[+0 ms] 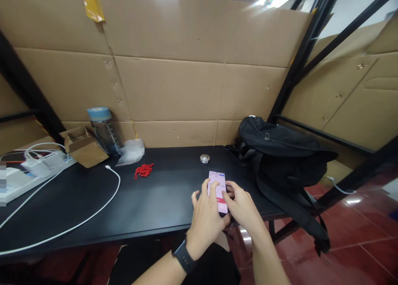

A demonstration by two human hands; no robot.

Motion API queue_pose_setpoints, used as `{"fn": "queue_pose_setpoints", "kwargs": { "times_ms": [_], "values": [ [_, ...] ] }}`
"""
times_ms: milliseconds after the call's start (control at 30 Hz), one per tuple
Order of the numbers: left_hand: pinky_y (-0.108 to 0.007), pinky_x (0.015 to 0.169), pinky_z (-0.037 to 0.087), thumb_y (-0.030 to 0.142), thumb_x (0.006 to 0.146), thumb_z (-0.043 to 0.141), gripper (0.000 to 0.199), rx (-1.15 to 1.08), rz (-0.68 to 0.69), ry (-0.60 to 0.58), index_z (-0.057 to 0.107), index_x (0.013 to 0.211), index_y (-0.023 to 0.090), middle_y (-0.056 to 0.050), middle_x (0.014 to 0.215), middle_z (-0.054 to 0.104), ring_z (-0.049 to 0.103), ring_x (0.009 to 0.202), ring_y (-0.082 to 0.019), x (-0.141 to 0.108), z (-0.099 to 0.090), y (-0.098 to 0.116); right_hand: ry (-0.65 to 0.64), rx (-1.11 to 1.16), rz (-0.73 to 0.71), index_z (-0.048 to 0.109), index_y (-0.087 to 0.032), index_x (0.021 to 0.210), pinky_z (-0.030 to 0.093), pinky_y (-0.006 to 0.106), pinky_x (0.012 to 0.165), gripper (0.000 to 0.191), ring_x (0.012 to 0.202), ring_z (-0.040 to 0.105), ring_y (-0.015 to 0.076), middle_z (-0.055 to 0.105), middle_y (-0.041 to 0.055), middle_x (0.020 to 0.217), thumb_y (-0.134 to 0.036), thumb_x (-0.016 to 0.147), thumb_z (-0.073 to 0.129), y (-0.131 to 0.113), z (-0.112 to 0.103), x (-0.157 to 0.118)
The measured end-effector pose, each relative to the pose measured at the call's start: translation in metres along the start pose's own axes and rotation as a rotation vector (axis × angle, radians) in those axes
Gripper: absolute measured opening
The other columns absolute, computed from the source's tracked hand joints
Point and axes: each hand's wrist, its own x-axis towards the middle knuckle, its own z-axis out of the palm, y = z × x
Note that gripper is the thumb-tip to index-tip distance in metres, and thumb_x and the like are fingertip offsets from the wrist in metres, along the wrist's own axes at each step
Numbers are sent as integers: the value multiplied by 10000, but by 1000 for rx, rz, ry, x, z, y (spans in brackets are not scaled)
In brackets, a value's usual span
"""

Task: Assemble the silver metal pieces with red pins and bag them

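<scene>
A smartphone [221, 200] with a pale pink screen and a red band low on it is tilted up at the table's front edge. My left hand [205, 212], with a dark watch on its wrist, is closed over the phone's left side. Its fingers cover part of the screen, and its thumb is by the lower end. Along the right edge, my right hand [244, 206] grips the phone, its thumb lying over the screen's side. Beyond the phone, a small roll of tape [205, 158] lies flat. To the left is a little heap of red cord or chain [144, 171].
A black backpack [286, 152] fills the table's right end, its strap hanging over the edge. At the left are a power strip [46, 173], a white cable [115, 193], an open cardboard box [85, 148], a blue-lidded bottle [105, 131] and a clear plastic bag [132, 151].
</scene>
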Motion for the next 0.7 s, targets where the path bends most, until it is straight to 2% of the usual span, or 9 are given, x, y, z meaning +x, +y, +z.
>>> {"fn": "queue_pose_setpoints", "kwargs": {
  "times_ms": [133, 200, 300, 367, 500, 600, 700],
  "values": [
    [-568, 1100, 262, 231, 641, 749, 900, -83, 21, -69, 316, 1429, 237, -188, 1519, 351, 372, 1390, -357, 26, 13, 1, 24, -62, 9, 546, -221, 1334, 501, 361, 932, 517, 1111, 678, 283, 714, 103, 1196, -349, 836, 607, 6, -6, 8],
    [-558, 1089, 291, 225, 578, 778, 1005, -143, 40, -130, 275, 1448, 249, -186, 1543, 307, 427, 1341, -346, 41, 14, -2, 29, -109, 10, 500, -223, 1382, 500, 359, 902, 593, 1080, 688, 293, 723, 108, 1162, -344, 816, 630, 10, -9, 15],
    [-516, 1051, 355, 200, 534, 778, 1076, -235, 63, -250, 238, 1462, 269, -168, 1531, 331, 507, 1255, -311, 60, 7, -7, 35, -200, 21, 420, -188, 1442, 501, 353, 852, 750, 1019, 702, 309, 737, 125, 1093, -360, 764, 692, 15, -12, 31],
    [-496, 1048, 365, 200, 583, 743, 1011, -264, 74, -280, 248, 1462, 276, -152, 1506, 371, 527, 1236, -293, 64, -3, -9, 43, -258, 22, 415, -167, 1435, 502, 350, 845, 791, 1017, 700, 312, 739, 129, 1079, -366, 732, 720, 17, -13, 45],
    [-490, 1073, 347, 221, 737, 632, 756, -210, 83, -217, 333, 1428, 289, -113, 1452, 453, 497, 1290, -283, 48, -32, -21, 51, -376, 35, 413, -156, 1425, 501, 359, 844, 808, 1044, 693, 327, 723, 155, 1122, -348, 706, 728, 21, -14, 78],
    [-494, 1073, 366, 240, 797, 600, 635, -169, 44, -215, 392, 1395, 282, -103, 1400, 516, 538, 1257, -272, 31, -55, -50, 65, -454, 47, 443, -130, 1398, 499, 372, 859, 818, 1048, 690, 343, 707, 187, 1147, -359, 675, 751, 23, -11, 109],
    [-502, 1083, 388, 237, 811, 608, 559, -153, -24, -178, 443, 1345, 255, -110, 1333, 583, 539, 1282, -279, 25, -81, -88, 65, -490, 30, 484, -116, 1354, 501, 377, 869, 784, 1078, 677, 350, 685, 211, 1192, -387, 670, 756, 21, -6, 140]
  ]
}}
